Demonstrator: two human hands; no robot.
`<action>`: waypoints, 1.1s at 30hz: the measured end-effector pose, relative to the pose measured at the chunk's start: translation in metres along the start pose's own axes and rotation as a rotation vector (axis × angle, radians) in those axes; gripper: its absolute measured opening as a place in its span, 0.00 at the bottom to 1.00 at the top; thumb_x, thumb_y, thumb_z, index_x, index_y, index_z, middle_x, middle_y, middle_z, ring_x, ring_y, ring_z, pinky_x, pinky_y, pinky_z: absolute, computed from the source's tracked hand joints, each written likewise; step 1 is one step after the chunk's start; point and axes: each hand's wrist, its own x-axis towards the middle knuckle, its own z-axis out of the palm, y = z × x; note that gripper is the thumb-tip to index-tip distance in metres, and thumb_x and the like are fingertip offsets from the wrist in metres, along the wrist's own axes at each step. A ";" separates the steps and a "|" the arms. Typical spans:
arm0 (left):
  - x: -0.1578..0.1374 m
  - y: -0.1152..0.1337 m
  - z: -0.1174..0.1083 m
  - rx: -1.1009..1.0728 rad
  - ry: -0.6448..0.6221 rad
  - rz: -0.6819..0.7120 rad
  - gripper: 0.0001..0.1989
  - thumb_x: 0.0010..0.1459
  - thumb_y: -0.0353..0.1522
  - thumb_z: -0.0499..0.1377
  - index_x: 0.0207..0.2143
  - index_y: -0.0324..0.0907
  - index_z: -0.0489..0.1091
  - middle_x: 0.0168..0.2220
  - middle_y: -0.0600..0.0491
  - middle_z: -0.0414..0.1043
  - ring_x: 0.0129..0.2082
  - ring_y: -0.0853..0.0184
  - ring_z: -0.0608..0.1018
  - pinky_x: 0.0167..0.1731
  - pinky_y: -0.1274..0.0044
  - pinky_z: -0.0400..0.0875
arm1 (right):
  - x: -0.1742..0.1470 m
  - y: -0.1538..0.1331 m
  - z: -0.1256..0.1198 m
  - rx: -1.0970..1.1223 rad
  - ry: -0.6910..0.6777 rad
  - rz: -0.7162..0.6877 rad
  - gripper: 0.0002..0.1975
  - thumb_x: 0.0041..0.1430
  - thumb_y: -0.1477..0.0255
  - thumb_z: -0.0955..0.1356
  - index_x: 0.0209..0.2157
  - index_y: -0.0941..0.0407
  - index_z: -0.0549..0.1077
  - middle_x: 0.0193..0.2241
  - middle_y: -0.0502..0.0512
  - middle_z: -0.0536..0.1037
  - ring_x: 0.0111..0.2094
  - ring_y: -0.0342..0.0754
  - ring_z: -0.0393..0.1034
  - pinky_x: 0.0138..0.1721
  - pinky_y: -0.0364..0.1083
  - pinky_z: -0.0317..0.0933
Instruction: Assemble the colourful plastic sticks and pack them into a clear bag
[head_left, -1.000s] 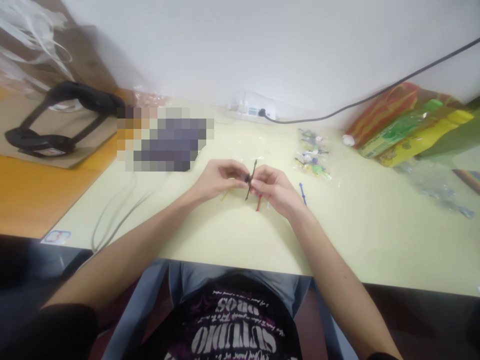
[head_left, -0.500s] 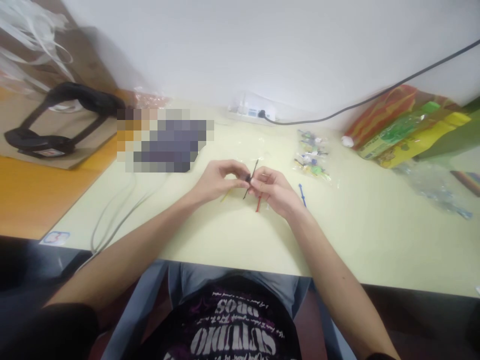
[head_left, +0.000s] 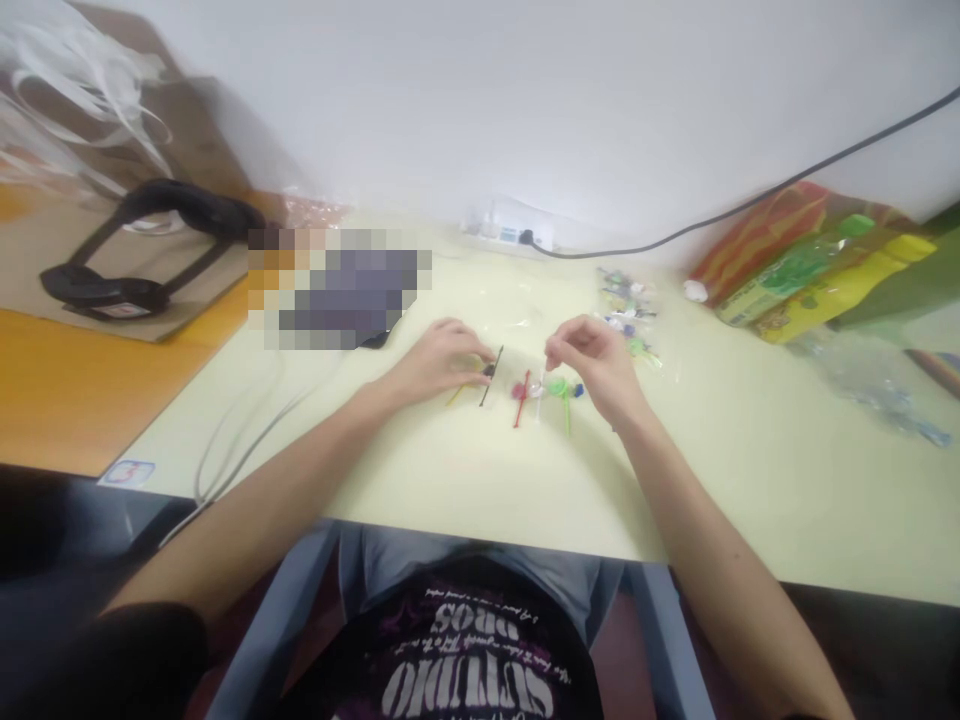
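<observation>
My left hand (head_left: 446, 362) is on the left, its thumb and forefinger closed about a small black piece (head_left: 489, 370) with a thin black stick slanting past it. A yellow stick (head_left: 457, 396) shows under that hand. My right hand (head_left: 600, 362) is apart from it, fingertips pinched together; whether anything small is between them I cannot make out. Below and beside its fingertips lie a red stick (head_left: 521, 400) with a red round piece, a white stick (head_left: 538, 405), a green piece (head_left: 559, 388) with its stick, and a dark blue bit (head_left: 578, 390).
Bagged small coloured parts (head_left: 626, 310) lie at the back right, near two bottles (head_left: 799, 270) and crumpled clear plastic (head_left: 877, 385). A power strip (head_left: 499, 232) with a black cable is by the wall. A pixelated dark object (head_left: 352, 290) and white cables (head_left: 240, 430) are left.
My right hand has let go of the black piece and moved right, uncovering the red, white and green pieces. My left hand stays at the black piece. The view shifted slightly.
</observation>
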 end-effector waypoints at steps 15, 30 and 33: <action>-0.004 0.000 0.003 -0.069 -0.088 -0.020 0.17 0.62 0.44 0.68 0.49 0.47 0.79 0.45 0.50 0.81 0.46 0.61 0.79 0.49 0.71 0.71 | -0.016 0.017 -0.025 -0.815 -0.208 -0.258 0.11 0.69 0.60 0.68 0.38 0.52 0.79 0.38 0.55 0.82 0.43 0.55 0.68 0.50 0.56 0.55; -0.005 -0.008 0.007 -0.071 -0.081 -0.051 0.21 0.58 0.48 0.69 0.50 0.48 0.79 0.45 0.50 0.81 0.46 0.60 0.80 0.48 0.70 0.72 | -0.023 0.023 0.013 -0.944 -0.409 -0.329 0.07 0.71 0.68 0.68 0.46 0.51 0.79 0.48 0.56 0.83 0.54 0.58 0.66 0.54 0.59 0.46; -0.004 -0.007 0.007 -0.075 -0.099 -0.040 0.22 0.57 0.49 0.69 0.50 0.49 0.79 0.45 0.50 0.81 0.47 0.59 0.79 0.49 0.70 0.72 | -0.023 0.024 0.015 -0.916 -0.420 -0.325 0.06 0.71 0.70 0.68 0.43 0.52 0.79 0.47 0.56 0.83 0.54 0.57 0.66 0.54 0.58 0.46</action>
